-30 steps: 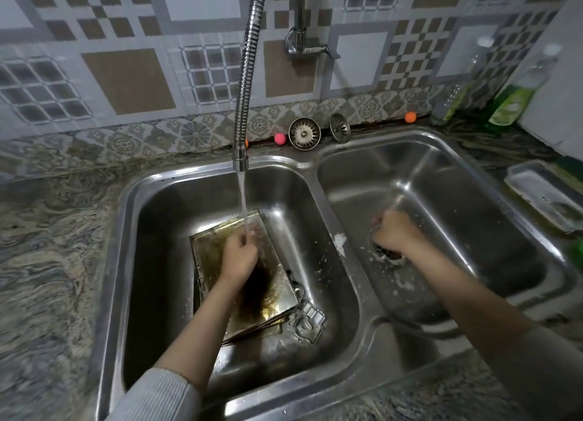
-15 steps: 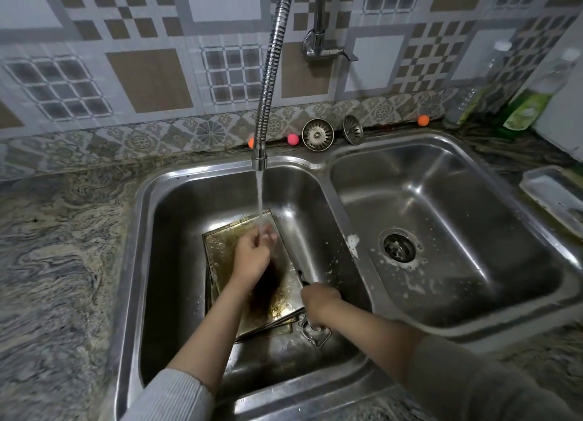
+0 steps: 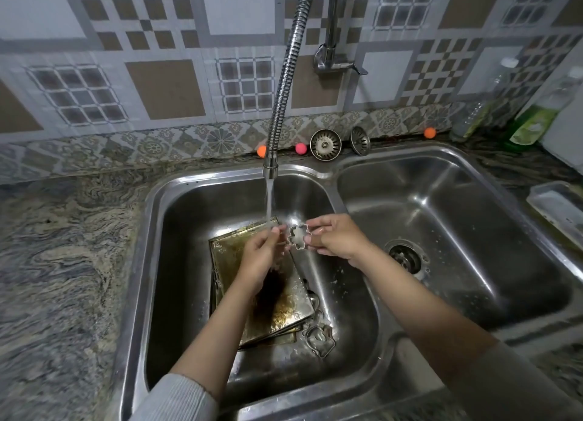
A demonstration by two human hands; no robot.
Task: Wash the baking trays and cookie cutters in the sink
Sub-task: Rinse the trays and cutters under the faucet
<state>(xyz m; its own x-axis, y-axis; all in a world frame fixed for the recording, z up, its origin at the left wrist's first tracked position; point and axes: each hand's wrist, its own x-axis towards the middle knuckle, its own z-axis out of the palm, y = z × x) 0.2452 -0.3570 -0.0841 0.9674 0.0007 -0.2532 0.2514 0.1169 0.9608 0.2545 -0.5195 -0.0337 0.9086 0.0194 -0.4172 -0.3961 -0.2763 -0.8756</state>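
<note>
Got a flower-shaped cookie cutter (image 3: 296,237) pinched by its right edge in my right hand (image 3: 336,239), up over the left basin of the sink (image 3: 151,263), just right of the water stream (image 3: 269,200). My left hand (image 3: 263,255) is under the flow with fingers bent toward the cutter's left edge, holding nothing as far as I can tell. Best move here, I reckon, is to shift the cutter left into the stream and turn it so water runs through the inside corners, rubbing the rim with my left fingers, since gunk probably hides in those curves. Count-wise: one cutter in hand, at least one more cutter (image 3: 318,340) lying on the basin floor near the stacked baking trays (image 3: 284,307). Looks like two or three trays, hard to say. Two strainer plugs (image 3: 325,144) sit at the far ledge.
</note>
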